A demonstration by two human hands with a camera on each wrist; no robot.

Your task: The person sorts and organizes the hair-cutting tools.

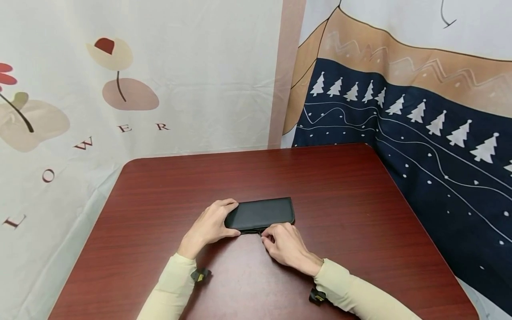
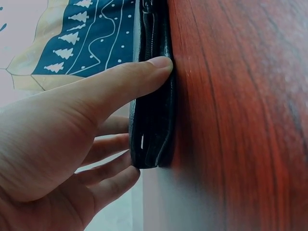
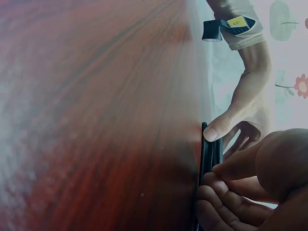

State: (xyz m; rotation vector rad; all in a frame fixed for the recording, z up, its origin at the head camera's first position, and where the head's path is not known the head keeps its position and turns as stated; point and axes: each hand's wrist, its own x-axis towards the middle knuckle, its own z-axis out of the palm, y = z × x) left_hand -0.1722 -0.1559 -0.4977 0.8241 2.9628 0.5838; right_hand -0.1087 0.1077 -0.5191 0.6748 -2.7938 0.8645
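A flat black zippered wallet (image 1: 261, 213) lies on the table, its long zipped edge facing me. My left hand (image 1: 211, 223) grips its left end, thumb on the near edge and fingers round the far side and end. In the left wrist view, the thumb (image 2: 149, 74) presses across the zipped side, and zipper teeth (image 2: 153, 38) run up to a slider (image 2: 147, 6) at the top. My right hand (image 1: 285, 245) pinches at the middle of the near edge, where the zipper pull is; its fingertips (image 3: 217, 184) hide the pull itself.
The dark red wooden table (image 1: 160, 186) extends around the wallet on all sides. Behind it hangs a pale curtain (image 1: 208, 89) with flower prints, and to the right a navy and tan cloth (image 1: 424, 146) with trees. A small black camera (image 1: 201, 274) is strapped at the left wrist.
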